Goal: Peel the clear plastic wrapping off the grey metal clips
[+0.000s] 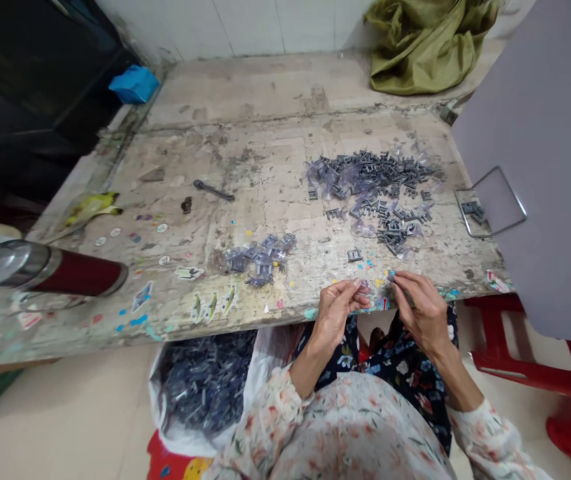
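Note:
My left hand [338, 305] is closed at the table's front edge, thumb and fingers pinched around a small clear plastic piece [364, 285]. To its right, my right hand [424, 312] pinches a small greyish thing [391, 275] whose kind I cannot make out. Just beyond the hands lies one small grey plastic part [354, 255] with a ladder-like shape. Further back spreads a heap of similar grey parts [380, 170], mixed with clear purplish plastic pieces. Left of my hands is a smaller cluster of clear purplish pieces [260, 259], some with grey parts showing in them.
On the worn table [265, 147] lie a dark rod-shaped tool [214, 190], a banana peel [90, 207] and a red flask [80, 270]. A white sack [160, 400] full of plastic pieces stands below. A grey panel [540, 167] with a wire loop [510, 193] borders the right.

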Tool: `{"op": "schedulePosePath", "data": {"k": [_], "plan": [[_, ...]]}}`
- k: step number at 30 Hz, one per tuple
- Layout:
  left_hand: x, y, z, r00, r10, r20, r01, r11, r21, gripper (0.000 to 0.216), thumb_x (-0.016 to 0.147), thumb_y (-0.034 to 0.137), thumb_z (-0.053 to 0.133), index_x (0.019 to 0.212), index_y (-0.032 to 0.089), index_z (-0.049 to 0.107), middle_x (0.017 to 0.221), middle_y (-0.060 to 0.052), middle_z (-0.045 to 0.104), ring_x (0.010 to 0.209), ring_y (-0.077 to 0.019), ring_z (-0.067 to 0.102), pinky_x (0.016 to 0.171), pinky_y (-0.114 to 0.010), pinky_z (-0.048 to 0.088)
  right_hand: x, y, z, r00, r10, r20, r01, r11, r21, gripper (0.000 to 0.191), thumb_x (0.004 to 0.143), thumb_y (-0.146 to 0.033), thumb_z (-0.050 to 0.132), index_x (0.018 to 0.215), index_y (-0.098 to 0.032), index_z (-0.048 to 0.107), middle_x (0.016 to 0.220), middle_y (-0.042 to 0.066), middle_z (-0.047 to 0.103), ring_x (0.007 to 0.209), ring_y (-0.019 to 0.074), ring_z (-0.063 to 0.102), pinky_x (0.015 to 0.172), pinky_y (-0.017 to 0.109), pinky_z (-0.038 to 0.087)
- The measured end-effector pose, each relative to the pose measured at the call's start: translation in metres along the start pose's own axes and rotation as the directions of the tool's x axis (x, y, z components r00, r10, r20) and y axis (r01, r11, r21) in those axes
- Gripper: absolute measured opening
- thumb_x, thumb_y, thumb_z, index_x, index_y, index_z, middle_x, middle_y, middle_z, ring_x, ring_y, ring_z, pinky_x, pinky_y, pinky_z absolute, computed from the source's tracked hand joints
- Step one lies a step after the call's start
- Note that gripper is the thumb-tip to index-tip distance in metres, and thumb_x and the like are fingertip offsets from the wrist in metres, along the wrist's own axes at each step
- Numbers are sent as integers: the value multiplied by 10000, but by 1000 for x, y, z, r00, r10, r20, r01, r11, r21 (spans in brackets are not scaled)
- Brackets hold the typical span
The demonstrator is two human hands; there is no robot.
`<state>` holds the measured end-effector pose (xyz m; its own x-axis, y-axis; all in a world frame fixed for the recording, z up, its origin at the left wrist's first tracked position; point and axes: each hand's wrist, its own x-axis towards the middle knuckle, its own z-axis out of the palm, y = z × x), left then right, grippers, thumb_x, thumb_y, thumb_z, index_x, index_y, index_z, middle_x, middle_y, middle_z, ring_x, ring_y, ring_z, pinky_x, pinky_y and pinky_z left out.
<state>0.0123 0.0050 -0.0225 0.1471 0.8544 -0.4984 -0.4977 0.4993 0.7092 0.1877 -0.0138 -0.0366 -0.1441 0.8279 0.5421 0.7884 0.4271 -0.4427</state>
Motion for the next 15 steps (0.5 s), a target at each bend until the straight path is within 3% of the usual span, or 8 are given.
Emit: {"op": "schedulePosePath", "data": {"k": [7,15], "plan": [[-5,-4,4,998,56,40,-56,998,15,289,689,404,790,685,126,710,665,-25,662,619,-114,601,640,-229,519,-8,-36,-1,976,-209,59,208,978,19,548,865,-29,588,1380,-187,489,1163,159,668,1063,240,650,873,375,577],[-16,-2,5,988,148,54,-151,986,72,305,751,449,734,740,145,713,722,-22,658,710,-149,610,703,-259,527,-7,-41,6,979,-204,-9,204,979,-14,609,897,-67,556,1462,-231,400,1162,153,686,1072,256,669,863,398,595]]}}
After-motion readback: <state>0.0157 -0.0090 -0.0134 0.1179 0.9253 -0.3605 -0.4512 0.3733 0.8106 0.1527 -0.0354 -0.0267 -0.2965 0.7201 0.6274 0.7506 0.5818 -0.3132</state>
